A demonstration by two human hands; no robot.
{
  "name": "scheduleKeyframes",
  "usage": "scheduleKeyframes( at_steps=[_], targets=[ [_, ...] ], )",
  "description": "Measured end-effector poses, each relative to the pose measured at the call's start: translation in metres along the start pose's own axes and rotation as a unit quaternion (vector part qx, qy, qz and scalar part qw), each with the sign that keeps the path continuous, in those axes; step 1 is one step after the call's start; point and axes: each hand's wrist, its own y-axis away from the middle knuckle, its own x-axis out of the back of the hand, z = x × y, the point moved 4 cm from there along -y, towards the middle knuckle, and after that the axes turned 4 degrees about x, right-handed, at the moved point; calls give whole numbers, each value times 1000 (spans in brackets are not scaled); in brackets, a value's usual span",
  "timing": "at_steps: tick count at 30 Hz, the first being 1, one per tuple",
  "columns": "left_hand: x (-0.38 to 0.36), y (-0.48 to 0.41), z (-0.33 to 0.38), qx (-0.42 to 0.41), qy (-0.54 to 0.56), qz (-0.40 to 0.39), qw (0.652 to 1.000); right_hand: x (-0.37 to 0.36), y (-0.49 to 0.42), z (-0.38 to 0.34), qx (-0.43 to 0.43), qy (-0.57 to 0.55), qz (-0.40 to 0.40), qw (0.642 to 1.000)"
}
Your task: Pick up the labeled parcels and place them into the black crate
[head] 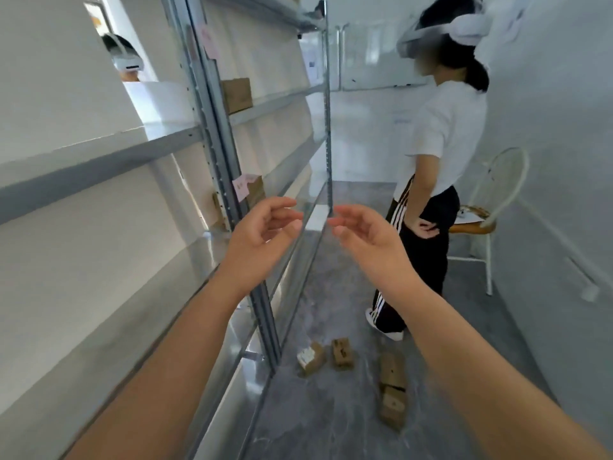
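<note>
Our left hand (262,234) and right hand (361,234) hover empty, loosely curled. The parcels (310,358) lie on the floor (331,426) right of the rack (217,127)'s foot, likely nearer our right hand

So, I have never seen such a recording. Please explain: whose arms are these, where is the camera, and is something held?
There is no machine here. A person wears one camera on the head, looking forward and down, so the two arms are that person's own. The left hand and the right hand are up in front of a metal shelf rack, fingers loosely curled, holding nothing. Several brown parcels lie on the grey floor. One more parcel stands on a shelf. Another person stands in the aisle near a white chair. The black crate is not in view.
</note>
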Motion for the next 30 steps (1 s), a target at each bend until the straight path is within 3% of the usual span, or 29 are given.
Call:
scheduleKeyframes(
  at_steps=[9,16,30],
  targets=[
    [-93,-80,-76,42,61,-96,993,75,-50,80,-59,56,74,994],
    [-156,-149,-106,71,90,-61,992,137,-101,129,-64,84,44,993],
    [-238,-228,-212,157,97,-101,978,205,-169,259,-180,131,65,973]
  ],
)
